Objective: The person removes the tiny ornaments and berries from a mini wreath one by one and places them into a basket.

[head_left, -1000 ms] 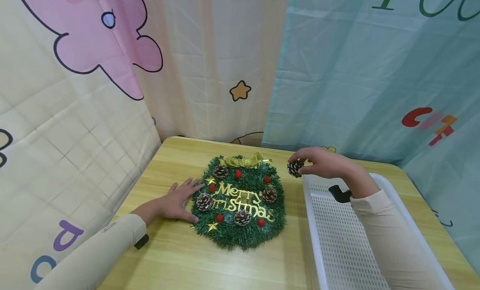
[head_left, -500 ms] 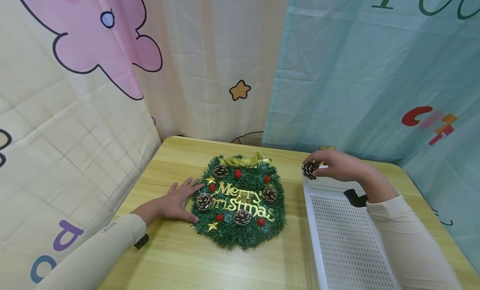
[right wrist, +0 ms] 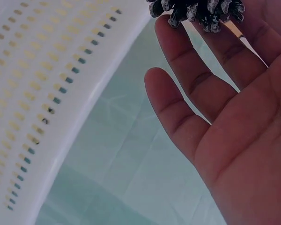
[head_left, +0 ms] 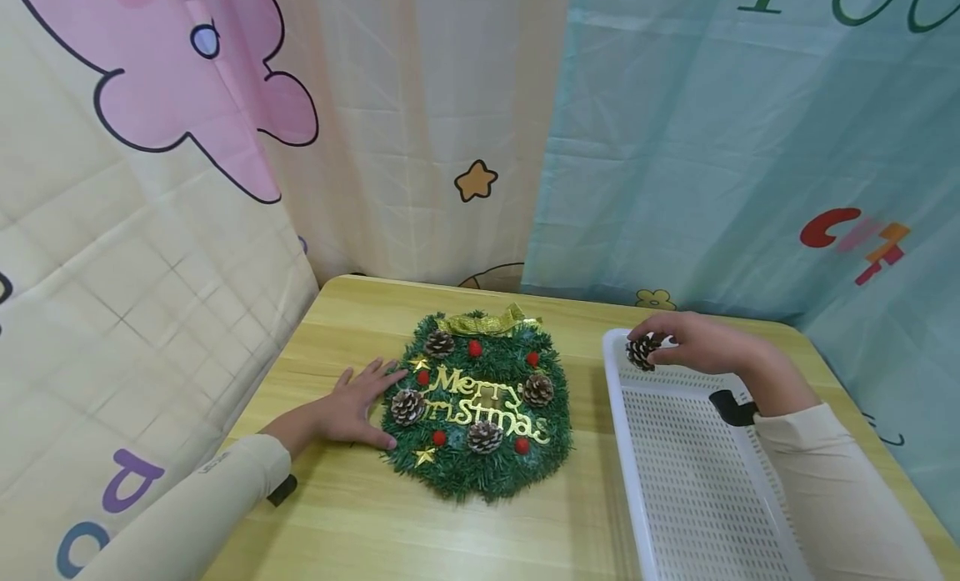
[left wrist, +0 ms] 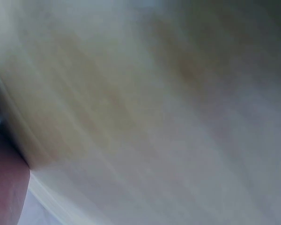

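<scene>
My right hand (head_left: 693, 343) holds a white-tipped pine cone (head_left: 641, 353) between thumb and fingers, over the far end of a white perforated plastic basket (head_left: 621, 448). In the right wrist view the pine cone (right wrist: 196, 11) sits at the fingertips, and the ring and little fingers are loosely bent away from it. My left hand (head_left: 356, 408) lies with fingers spread on the table, its fingertips at the left edge of a green Christmas wreath (head_left: 480, 473). Pine cones, red balls, gold stars, a gold ribbon and gold "Merry Christmas" lettering (head_left: 480, 398) decorate the wreath.
The wooden table (head_left: 420, 539) carries the wreath in the middle and the basket at the right. Printed curtains (head_left: 420, 106) hang behind and beside it. The left wrist view shows mostly blurred table surface (left wrist: 107, 117).
My right hand has carried the pine cone rightward from beside the basket's far left corner to over the basket's far end. The left hand and the wreath stay in place.
</scene>
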Demonstrator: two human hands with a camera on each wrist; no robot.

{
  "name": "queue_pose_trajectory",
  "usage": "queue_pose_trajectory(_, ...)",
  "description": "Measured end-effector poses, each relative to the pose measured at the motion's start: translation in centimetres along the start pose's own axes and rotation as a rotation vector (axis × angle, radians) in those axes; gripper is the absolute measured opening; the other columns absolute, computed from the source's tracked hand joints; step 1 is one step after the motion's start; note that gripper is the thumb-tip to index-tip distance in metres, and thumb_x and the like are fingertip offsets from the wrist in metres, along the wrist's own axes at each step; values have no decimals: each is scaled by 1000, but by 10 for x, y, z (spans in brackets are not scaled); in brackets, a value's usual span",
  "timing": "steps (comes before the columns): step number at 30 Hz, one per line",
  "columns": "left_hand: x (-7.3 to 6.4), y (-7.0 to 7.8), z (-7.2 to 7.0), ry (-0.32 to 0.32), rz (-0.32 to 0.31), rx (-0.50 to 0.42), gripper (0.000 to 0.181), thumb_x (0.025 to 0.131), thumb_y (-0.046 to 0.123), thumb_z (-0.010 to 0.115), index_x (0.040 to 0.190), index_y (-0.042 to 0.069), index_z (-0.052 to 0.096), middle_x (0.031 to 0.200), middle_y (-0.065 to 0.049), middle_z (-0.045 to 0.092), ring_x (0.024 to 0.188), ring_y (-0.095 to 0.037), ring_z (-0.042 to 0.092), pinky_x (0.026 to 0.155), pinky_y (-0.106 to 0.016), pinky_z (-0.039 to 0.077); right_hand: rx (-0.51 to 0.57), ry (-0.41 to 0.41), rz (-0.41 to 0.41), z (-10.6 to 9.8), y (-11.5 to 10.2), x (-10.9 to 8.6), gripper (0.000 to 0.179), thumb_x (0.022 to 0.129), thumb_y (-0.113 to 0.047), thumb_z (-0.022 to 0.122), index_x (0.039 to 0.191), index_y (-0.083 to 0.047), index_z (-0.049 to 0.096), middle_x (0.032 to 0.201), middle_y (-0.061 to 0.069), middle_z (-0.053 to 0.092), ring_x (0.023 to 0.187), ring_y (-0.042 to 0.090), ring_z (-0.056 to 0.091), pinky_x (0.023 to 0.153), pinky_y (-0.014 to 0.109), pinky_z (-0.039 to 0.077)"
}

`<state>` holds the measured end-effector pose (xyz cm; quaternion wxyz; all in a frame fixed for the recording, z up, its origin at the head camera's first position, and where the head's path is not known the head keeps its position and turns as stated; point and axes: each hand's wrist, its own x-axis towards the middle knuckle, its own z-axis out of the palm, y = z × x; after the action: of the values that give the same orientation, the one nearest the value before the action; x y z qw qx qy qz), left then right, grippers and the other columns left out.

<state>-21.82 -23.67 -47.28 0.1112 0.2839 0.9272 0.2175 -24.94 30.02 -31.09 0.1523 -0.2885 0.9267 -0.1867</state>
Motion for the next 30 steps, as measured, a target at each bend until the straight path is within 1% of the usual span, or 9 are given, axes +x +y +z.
queue_pose_trajectory(4,0,0,1,-1,-1,0,112,75,69,72,160,16,20,165,-13,10,149,-41,0,108,-73,-3,-2,-13,-9,5,6,-1,36,95,-14,68,130,-7,63,128,11,61,116,31,57,92,51,48)
queue_pose_trajectory(7,-1,1,-1,-2,0,-4,112,76,69,72,160,16,21,165,-12,10,149,-41,0,108,-73,-3,-12,-27,-19,10,11,0,36,95,-14,68,130,-6,63,126,10,63,113,28,59,90,48,49)
queue_pose_trajectory(11,-1,1,-1,-4,-2,-3,112,76,70,71,160,16,20,165,-12,10,149,-41,0,108,-72,-3,-30,-44,-4,18,17,4,36,94,-15,69,129,-8,65,122,5,65,105,21,62,85,42,51)
queue_pose_trajectory(13,-1,1,-1,-3,-3,-1,113,75,70,72,160,16,20,165,-12,10,149,-42,0,108,-73,-3,-22,-54,3,23,21,6,36,94,-16,69,128,-8,65,123,6,65,105,21,61,84,41,51)
queue_pose_trajectory(17,-1,1,-1,-4,-5,2,113,75,70,71,160,16,21,165,-12,10,149,-41,0,108,-72,-3,6,-77,31,32,29,9,35,94,-15,69,128,-9,65,125,9,63,109,24,60,85,43,50)
queue_pose_trajectory(22,0,2,-1,-7,-8,0,112,75,70,72,160,17,21,166,-12,10,149,-41,0,108,-72,-3,-10,-101,49,43,40,13,33,94,-14,68,127,-8,65,126,10,63,111,27,60,88,46,49)
queue_pose_trajectory(26,0,1,-1,-8,-7,2,113,75,70,72,160,16,21,166,-12,10,149,-41,0,108,-72,-3,-1,-113,66,51,48,15,32,94,-13,69,126,-8,66,125,10,64,108,26,61,87,46,50)
queue_pose_trajectory(30,1,1,-1,-9,-7,5,113,75,70,72,160,16,20,165,-12,10,149,-41,0,108,-72,-3,20,-112,59,56,53,16,31,93,-11,69,124,-8,67,122,9,65,105,27,63,85,45,51)
